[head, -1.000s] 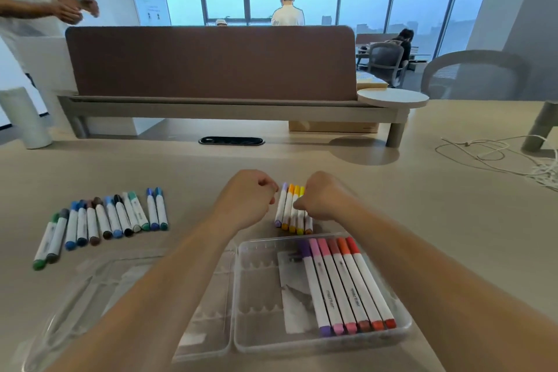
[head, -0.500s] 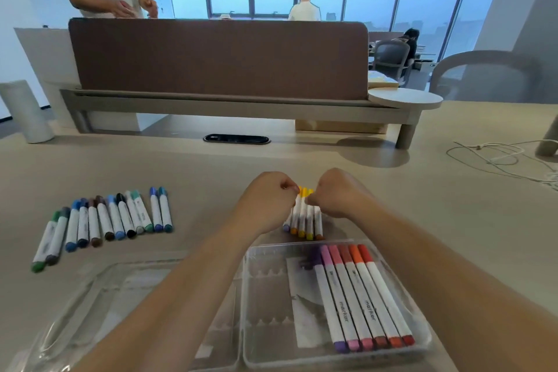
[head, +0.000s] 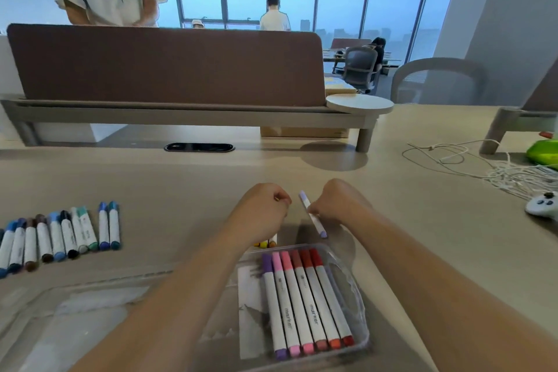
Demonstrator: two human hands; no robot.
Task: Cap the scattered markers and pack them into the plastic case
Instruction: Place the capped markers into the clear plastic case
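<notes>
While left hand (head: 259, 214) grips yellow markers (head: 265, 243), right hand (head: 338, 202) pinches lilac marker (head: 318, 225) — tilted.

The beige table (head: 181, 184) carries a marker row (head: 60, 235), a clear plastic case (head: 357, 296), white cable (head: 453, 160) and a controller (head: 542, 206).

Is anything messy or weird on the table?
Only the white cord on the right of the table: it lies in loose, tangled loops. The markers in the plastic case lie straight, side by side. The lilac marker is tilted only because the right hand holds it.
</notes>
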